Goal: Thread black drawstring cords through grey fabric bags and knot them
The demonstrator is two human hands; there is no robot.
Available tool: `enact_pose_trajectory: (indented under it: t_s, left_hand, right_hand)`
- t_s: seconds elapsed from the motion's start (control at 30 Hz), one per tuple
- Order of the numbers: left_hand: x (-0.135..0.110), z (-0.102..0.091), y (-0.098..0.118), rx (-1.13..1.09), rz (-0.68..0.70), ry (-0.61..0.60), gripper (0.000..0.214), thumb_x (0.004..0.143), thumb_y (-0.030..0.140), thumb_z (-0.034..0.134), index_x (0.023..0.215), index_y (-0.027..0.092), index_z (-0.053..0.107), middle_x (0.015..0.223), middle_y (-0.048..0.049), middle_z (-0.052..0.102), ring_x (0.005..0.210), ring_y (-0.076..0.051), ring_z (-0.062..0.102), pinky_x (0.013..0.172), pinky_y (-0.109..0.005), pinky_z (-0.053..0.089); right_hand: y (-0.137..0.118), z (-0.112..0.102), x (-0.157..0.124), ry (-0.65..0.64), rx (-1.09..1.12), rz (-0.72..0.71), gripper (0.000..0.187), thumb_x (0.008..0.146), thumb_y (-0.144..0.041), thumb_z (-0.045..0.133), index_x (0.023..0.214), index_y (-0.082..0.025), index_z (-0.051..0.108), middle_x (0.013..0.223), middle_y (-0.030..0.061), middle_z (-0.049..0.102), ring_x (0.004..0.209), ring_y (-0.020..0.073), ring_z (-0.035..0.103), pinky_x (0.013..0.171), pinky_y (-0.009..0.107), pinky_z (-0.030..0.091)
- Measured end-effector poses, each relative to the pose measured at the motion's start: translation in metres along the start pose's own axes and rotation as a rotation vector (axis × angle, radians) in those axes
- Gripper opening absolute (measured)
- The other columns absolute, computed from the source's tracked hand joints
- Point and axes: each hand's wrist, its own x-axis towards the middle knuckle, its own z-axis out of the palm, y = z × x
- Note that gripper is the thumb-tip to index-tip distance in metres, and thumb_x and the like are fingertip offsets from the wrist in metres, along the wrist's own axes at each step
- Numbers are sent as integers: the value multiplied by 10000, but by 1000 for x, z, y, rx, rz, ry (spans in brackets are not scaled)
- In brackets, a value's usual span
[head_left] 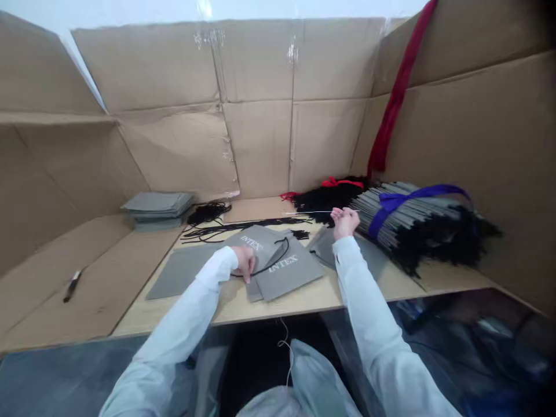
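My left hand (244, 262) is closed at the lower edge of a grey drawstring pouch (256, 237) printed INTEX, its fingertips pinched together there. A black cord (271, 267) runs from that hand and curves up to the right over the pouch. A second grey INTEX pouch (293, 272) overlaps it on the right. My right hand (345, 221), raised over the right side of the table, grips a thin pale rod (310, 212) like a long needle, which points left. Under that wrist lies another grey pouch (369, 255) with some black cord.
A bundle of grey pouches (403, 214) tied with a purple ribbon lies right. Behind are black cords (321, 200) with a red tie. Loose cords (247, 225) cross the back. At left are stacked grey pouches (158, 208) and a marker (72, 286). Cardboard walls (260, 139) enclose the table.
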Motion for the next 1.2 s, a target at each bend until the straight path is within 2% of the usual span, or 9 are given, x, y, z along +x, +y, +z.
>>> enact_pose_trajectory:
  t_s: [0.2, 0.27, 0.47, 0.57, 0.63, 0.73, 1.03, 1.1, 1.2]
  left_hand:
    - [-11, -5, 9, -112, 32, -38, 156, 489, 226, 641, 584, 155, 539, 461, 25, 519, 427, -103, 464, 434, -208, 373]
    - [-15, -13, 18, -205, 119, 53, 142, 564, 242, 589, 660, 162, 521, 555, 17, 559, 435, -93, 473, 423, -196, 377]
    - [4, -43, 59, -227, 419, 720, 169, 756, 238, 355, 868, 184, 470, 773, -21, 558, 539, -81, 510, 534, -199, 411]
    - [23, -49, 62, -71, 332, 1147, 128, 739, 209, 398, 796, 177, 508, 1000, -73, 484, 813, -141, 503, 697, -246, 392]
    - [33, -47, 53, -88, 204, 1311, 121, 734, 228, 416, 776, 181, 520, 1028, -86, 466, 921, -181, 463, 725, -269, 380]
    - [49, -37, 31, -293, 97, 1343, 115, 725, 243, 441, 779, 189, 527, 872, -75, 536, 864, -175, 503, 719, -273, 390]
    - [87, -19, -17, -1349, 182, 1193, 96, 638, 125, 448, 650, 97, 539, 655, -65, 597, 604, -117, 574, 640, -255, 459]
    - [86, -17, -18, -1284, 57, 1151, 112, 638, 154, 465, 654, 96, 559, 675, -79, 610, 608, -127, 577, 646, -262, 456]
    - [84, -14, -15, -863, -106, 1138, 198, 633, 281, 520, 734, 132, 602, 753, -80, 626, 700, -157, 577, 710, -272, 431]
  right_hand:
    - [-2, 0, -2, -13, -6, 31, 65, 756, -198, 357, 696, -175, 350, 465, -45, 526, 382, 47, 485, 422, 154, 423]
    - [-4, 1, -4, -11, -5, 47, 80, 766, -197, 341, 690, -174, 348, 469, -40, 526, 394, 49, 491, 433, 159, 431]
    - [-4, 0, -3, 4, -23, 71, 102, 771, -220, 353, 682, -170, 348, 486, -25, 531, 421, 60, 509, 449, 173, 441]
    - [-2, 1, -3, -12, -40, 28, 98, 771, -228, 354, 691, -172, 351, 480, -31, 530, 407, 58, 503, 444, 171, 438]
    - [-2, 2, -4, -27, -44, 6, 87, 773, -217, 343, 699, -173, 353, 475, -34, 530, 401, 57, 502, 443, 171, 437]
    - [-2, 3, -6, -39, -32, 25, 93, 780, -183, 309, 700, -171, 354, 472, -30, 538, 409, 58, 510, 449, 168, 438]
    - [-4, 3, -10, -68, -23, 107, 102, 778, -165, 315, 689, -166, 365, 480, -25, 544, 425, 55, 518, 471, 168, 449]
    - [-3, 4, -11, -91, -34, 111, 101, 776, -164, 319, 690, -166, 371, 480, -23, 547, 423, 55, 518, 466, 166, 447]
    - [-2, 4, -12, -124, -46, 117, 103, 775, -157, 319, 691, -165, 378, 480, -22, 550, 421, 55, 517, 463, 167, 447]
